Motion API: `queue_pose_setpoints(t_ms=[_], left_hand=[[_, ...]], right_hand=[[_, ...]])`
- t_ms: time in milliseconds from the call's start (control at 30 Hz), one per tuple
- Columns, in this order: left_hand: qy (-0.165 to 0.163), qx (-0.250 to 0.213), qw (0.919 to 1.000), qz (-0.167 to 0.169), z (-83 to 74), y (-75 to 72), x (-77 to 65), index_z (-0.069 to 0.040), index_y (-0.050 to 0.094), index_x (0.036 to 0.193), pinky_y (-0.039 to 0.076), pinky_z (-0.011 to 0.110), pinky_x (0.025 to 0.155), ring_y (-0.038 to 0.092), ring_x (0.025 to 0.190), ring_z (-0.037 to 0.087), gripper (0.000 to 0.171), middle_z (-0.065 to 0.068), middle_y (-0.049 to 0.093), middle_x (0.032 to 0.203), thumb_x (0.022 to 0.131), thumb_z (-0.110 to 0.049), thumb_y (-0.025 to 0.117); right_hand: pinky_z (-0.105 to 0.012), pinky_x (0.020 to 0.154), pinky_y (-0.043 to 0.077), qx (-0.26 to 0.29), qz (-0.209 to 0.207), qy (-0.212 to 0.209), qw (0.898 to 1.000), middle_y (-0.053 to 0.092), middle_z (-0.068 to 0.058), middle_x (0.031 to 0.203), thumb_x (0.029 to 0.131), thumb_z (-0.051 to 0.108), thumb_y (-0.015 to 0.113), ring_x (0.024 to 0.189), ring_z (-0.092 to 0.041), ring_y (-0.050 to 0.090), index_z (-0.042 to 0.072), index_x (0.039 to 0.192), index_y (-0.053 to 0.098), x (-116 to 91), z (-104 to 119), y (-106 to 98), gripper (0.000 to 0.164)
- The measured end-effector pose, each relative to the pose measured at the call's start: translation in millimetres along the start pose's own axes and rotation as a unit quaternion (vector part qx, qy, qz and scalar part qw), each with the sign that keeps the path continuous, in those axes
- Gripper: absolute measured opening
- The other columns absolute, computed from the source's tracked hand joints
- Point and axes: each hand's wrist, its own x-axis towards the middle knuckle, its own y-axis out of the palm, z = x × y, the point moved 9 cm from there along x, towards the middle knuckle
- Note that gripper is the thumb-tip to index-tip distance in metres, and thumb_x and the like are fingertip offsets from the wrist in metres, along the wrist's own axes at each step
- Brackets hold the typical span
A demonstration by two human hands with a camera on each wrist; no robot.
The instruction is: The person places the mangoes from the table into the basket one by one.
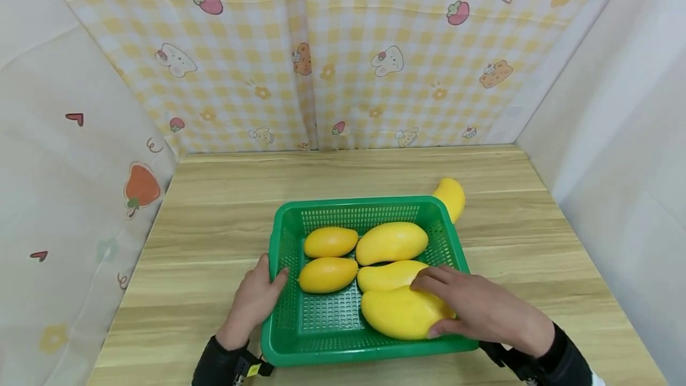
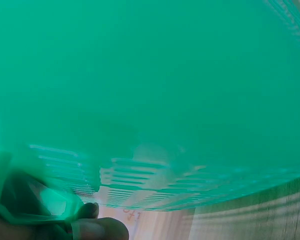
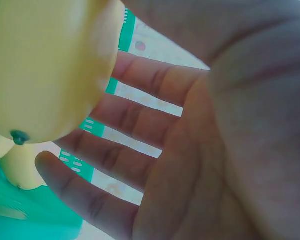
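A green plastic basket [image 1: 308,351] with slotted walls stands on the table with several yellow mangoes in it. My left hand [image 1: 253,298] grips its left rim, thumb on the inner side. At the basket's front right corner, my right hand [image 1: 471,305] holds a large mango [image 1: 402,314] between thumb and fingers. That mango's dark stem end [image 3: 20,137] shows in the right wrist view. Just behind it lies another mango [image 1: 388,276], partly covered by my fingertips. The left wrist view is mostly filled by the basket's green wall [image 2: 155,85].
Two smaller mangoes [image 1: 328,275] lie on the basket's left side, and a bigger mango [image 1: 392,243] at its back right. Outside the back right corner, a mango [image 1: 451,198] rests on the wood-grain table [image 1: 225,195]. Cloth-covered walls [image 1: 236,46] enclose the back and sides.
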Motion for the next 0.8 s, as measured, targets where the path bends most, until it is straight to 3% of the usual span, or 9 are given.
queue_pose_setpoints(t_ms=[167, 300, 500, 633, 800], left_hand=[[-0.002, -0.01, 1.0, -0.001, 2.1, 1.9, 1.0, 0.003, 0.041, 0.124, 0.053, 0.031, 0.049, 0.062, 0.062, 0.018, 0.035, 0.011, 0.059, 0.082, 0.099, -0.019, 0.05], [0.003, -0.013, 0.9999, 0.0, 2.1, 2.7, 1.5, 0.003, 0.04, 0.124, 0.053, 0.031, 0.048, 0.062, 0.061, 0.018, 0.035, 0.012, 0.059, 0.081, 0.098, -0.019, 0.05], [0.003, -0.017, 0.9998, 0.002, 1.5, 2.6, 1.0, 0.003, 0.04, 0.124, 0.053, 0.031, 0.048, 0.062, 0.06, 0.018, 0.035, 0.011, 0.059, 0.081, 0.098, -0.018, 0.05], [0.001, -0.016, 0.9999, 0.002, 1.3, 1.6, 0.9, 0.003, 0.04, 0.124, 0.052, 0.031, 0.048, 0.062, 0.06, 0.018, 0.035, 0.011, 0.059, 0.08, 0.099, -0.019, 0.05], [0.001, -0.019, 0.9998, 0.002, 2.5, 2.7, 1.7, 0.003, 0.04, 0.124, 0.053, 0.032, 0.048, 0.063, 0.06, 0.018, 0.035, 0.012, 0.059, 0.08, 0.099, -0.018, 0.05]], right_hand=[[-0.034, 0.087, 0.049, 0.019, 0.036, 0.027, 0.999, 0.05, 0.004, 0.13, 0.081, 0.059, 0.063, 0.111, -0.013, 0.051, 0.018, 0.135, 0.049, 1, -5, 6, 0.069], [-0.032, 0.087, 0.049, 0.033, 0.056, 0.033, 0.997, 0.048, 0.004, 0.131, 0.081, 0.046, 0.072, 0.109, -0.011, 0.051, 0.018, 0.136, 0.046, 0, -8, 9, 0.068], [-0.029, 0.082, 0.05, 0.048, 0.054, 0.016, 0.997, 0.046, 0.004, 0.13, 0.08, 0.027, 0.078, 0.106, -0.011, 0.051, 0.022, 0.137, 0.045, -7, -11, 3, 0.067], [-0.028, 0.079, 0.051, 0.055, 0.048, 0.007, 0.997, 0.043, 0.004, 0.133, 0.079, 0.024, 0.078, 0.106, -0.012, 0.051, 0.026, 0.139, 0.043, -8, -12, 2, 0.069], [-0.031, 0.083, 0.05, 0.052, 0.056, 0.03, 0.997, 0.042, 0.006, 0.136, 0.078, 0.025, 0.08, 0.111, -0.013, 0.05, 0.026, 0.142, 0.041, -8, -15, 2, 0.074]])
